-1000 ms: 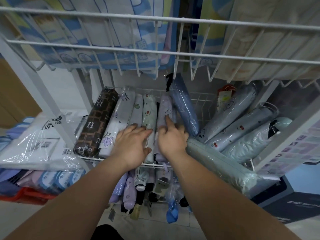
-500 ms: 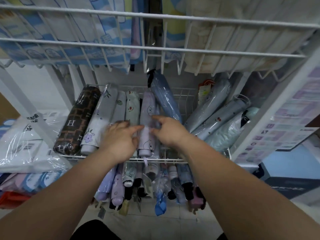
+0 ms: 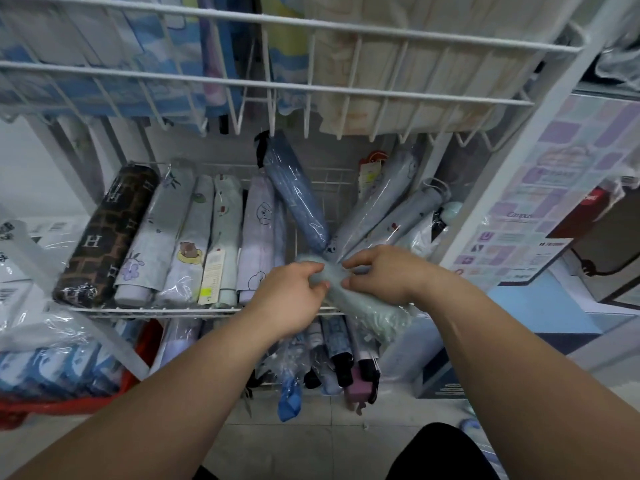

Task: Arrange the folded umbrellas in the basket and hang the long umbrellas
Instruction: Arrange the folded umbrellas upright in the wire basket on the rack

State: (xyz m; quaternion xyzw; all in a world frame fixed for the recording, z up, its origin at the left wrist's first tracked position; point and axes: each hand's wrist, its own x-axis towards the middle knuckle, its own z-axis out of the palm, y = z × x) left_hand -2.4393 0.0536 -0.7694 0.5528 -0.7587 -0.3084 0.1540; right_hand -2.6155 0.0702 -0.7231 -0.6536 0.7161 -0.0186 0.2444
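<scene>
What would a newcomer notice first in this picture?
Probably the centre: the left hand and right hand both grip a pale green umbrella in clear wrap over the front rim of the wire basket. Next, the dark brown umbrella at the row's left end, and the blue umbrella lying aslant behind.

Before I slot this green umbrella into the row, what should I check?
1. Left hand grips green umbrella: ok.
2. Right hand grips it too: ok.
3. Green umbrella fully inside basket: not ok, near end overhangs the front rim.
4. Free slot right of the lilac umbrella: ok, bare wire shows.
5. Blue umbrella aligned with row: not ok, lies slanted.
6. Wrapper intact: cannot tell.
</scene>
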